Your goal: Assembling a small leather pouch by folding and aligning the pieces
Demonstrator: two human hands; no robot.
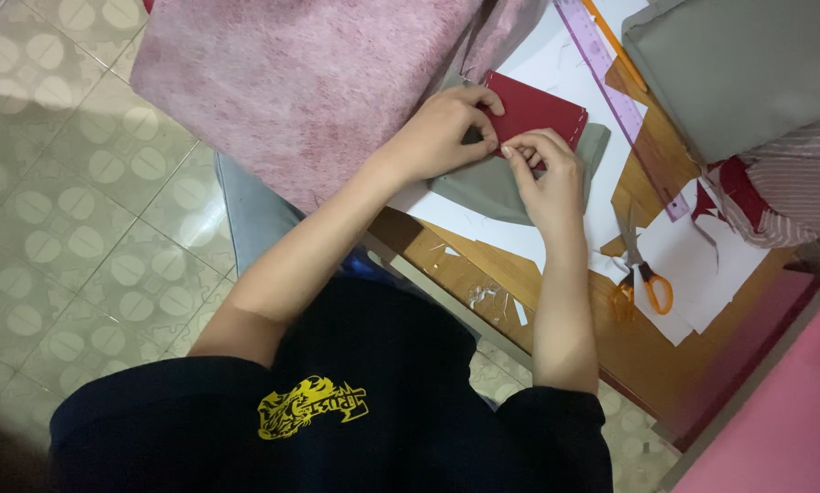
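A small red fabric piece (538,111) with light stitches along one edge lies on a grey-green fabric piece (483,187) on the wooden table. My left hand (442,132) grips the red piece's near edge with fingers curled over it. Close beside it, my right hand (549,173) pinches the same edge between thumb and fingertips. Whether a needle is in the fingers is too small to tell.
A large pink cloth (310,82) covers the table's left part. White paper sheets (556,68), a purple ruler (615,91), an orange pencil (615,46) and orange-handled scissors (643,283) lie to the right. Grey fabric (748,64) and striped cloth (803,192) sit at far right.
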